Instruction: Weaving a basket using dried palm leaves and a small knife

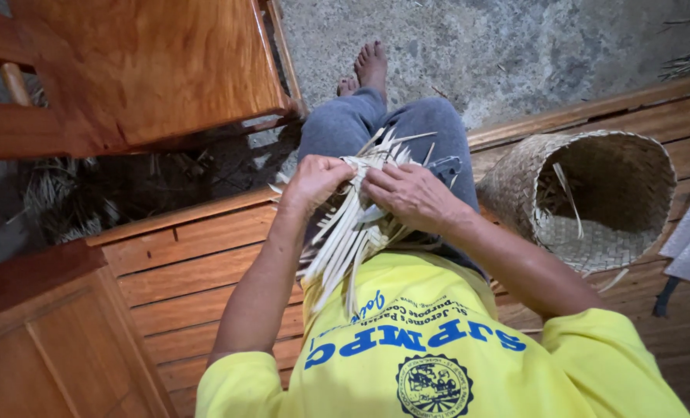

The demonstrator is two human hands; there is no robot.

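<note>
Yellow shirt (pixel 438 348) nearest, blue print and round emblem on chest. Above lap: bundle of pale flat leaf strips (pixel 345 232), stiff, splayed, partly plaited. Left hand (pixel 314 179) curled, pinching strips at top; right hand (pixel 407 193) fingers bent over weave. Beside right arm: woven basket (pixel 593 197) on its side, matte tan. Slatted wooden bench (pixel 198 271), glossy.

The strips (pixel 345 232) are pale cream, and the basket (pixel 593 193) is tan with a fine checked weave (darker inside). The shirt (pixel 438 348) is bright yellow with blue print, the trousers (pixel 384 124) grey-blue, and the bench (pixel 198 279) and chair (pixel 128 70) warm orange-brown wood over a mottled grey floor (pixel 500 46).
</note>
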